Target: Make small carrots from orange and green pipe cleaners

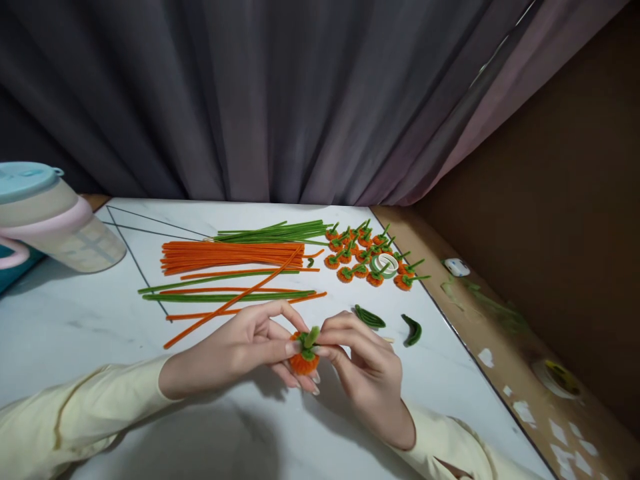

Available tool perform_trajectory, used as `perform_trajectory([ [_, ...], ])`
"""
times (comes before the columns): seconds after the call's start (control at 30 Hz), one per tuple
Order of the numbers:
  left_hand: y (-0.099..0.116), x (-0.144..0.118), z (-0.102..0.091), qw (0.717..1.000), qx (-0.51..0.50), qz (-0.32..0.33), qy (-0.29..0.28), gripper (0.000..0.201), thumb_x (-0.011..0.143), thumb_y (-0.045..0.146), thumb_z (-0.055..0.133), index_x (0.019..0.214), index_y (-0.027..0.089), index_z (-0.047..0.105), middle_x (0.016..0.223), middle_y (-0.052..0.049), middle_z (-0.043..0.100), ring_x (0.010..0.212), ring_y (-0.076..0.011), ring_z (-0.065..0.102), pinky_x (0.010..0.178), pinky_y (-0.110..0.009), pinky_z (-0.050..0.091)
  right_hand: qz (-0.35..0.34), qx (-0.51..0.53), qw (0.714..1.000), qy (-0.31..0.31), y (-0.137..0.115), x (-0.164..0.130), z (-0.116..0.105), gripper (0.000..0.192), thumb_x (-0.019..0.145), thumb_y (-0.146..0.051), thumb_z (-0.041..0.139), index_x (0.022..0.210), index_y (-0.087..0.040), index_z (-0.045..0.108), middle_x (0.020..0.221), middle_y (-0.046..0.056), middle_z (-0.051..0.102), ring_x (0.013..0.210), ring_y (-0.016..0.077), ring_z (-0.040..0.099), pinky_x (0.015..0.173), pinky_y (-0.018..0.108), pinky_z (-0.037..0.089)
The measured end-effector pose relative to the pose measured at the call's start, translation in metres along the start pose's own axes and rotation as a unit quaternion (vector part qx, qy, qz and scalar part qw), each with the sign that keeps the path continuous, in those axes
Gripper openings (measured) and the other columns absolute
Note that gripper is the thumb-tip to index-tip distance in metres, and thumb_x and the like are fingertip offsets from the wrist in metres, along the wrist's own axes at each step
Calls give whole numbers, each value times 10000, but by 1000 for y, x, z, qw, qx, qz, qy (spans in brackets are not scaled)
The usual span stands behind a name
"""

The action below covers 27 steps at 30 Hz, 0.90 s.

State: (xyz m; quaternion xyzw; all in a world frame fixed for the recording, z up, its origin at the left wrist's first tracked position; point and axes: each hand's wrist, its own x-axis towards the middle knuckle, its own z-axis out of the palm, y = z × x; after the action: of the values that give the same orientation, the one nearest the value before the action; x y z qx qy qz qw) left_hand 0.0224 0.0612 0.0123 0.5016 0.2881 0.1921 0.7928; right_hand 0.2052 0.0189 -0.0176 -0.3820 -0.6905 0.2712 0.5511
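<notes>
Orange pumpkin (303,360) pinched between our left hand (235,350) and right hand (367,367), above bare white counter (90,320); the counter's right edge lies well apart.

White marble-look table (75,327), dark line along its edges. Orange pipe cleaners (230,257) bundled at centre. Green pipe cleaners (273,233) just beyond, at 12 o'clock. Loose green and orange stems (230,293) crossing at 6 o'clock of the bundle. Finished orange pumpkins (367,257) clustered at 3 o'clock, green tape roll (384,265) among them. Two curled green leaf pieces (370,317) (413,330) at 5 o'clock. Lidded jug (55,223) lying at 9 o'clock, far left.
</notes>
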Motion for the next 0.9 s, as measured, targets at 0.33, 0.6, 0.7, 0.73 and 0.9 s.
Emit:
perform_trajectory([
  [0.33, 3, -1, 2, 997, -51, -51, -10, 186, 884, 306, 565, 999, 195, 468, 902, -86, 733, 886, -220, 700, 785, -278, 525, -50, -28, 998, -32, 0, 4, -9, 226, 838, -33, 516, 908, -190, 661, 783, 53, 627, 699, 146, 582, 602, 266, 491],
  [0.6, -2, 3, 1, 998, -47, -37, -8, 173, 894, 309, 549, 989, 184, 475, 866, -94, 738, 829, -213, 712, 715, -249, 533, -43, -10, 998, -53, 2, 9, -11, 194, 848, -69, 531, 876, -196, 674, 796, 57, 638, 712, 152, 591, 618, 278, 499],
  [0.7, -1, 3, 2, 998, -56, -36, 1, 167, 891, 300, 556, 992, 181, 497, 860, -86, 740, 851, -226, 709, 744, -258, 531, -24, 1, 999, -47, 3, 10, -11, 178, 836, -70, 562, 864, -200, 680, 803, 49, 640, 726, 148, 599, 638, 272, 504],
  [0.73, 0, 2, 2, 998, -55, -37, 2, 164, 891, 297, 558, 993, 181, 503, 855, -82, 740, 858, -229, 707, 753, -261, 529, -19, 3, 999, -45, 3, 11, -11, 171, 832, -71, 572, 861, -199, 681, 801, 46, 640, 727, 146, 600, 642, 268, 504],
  [0.9, 1, 2, 2, 998, -49, -30, 7, 137, 885, 267, 567, 977, 183, 511, 836, -59, 740, 860, -235, 706, 771, -280, 531, -13, -9, 999, -39, 3, 14, -12, 125, 842, -113, 582, 881, -193, 669, 785, 51, 651, 735, 158, 604, 642, 277, 501],
])
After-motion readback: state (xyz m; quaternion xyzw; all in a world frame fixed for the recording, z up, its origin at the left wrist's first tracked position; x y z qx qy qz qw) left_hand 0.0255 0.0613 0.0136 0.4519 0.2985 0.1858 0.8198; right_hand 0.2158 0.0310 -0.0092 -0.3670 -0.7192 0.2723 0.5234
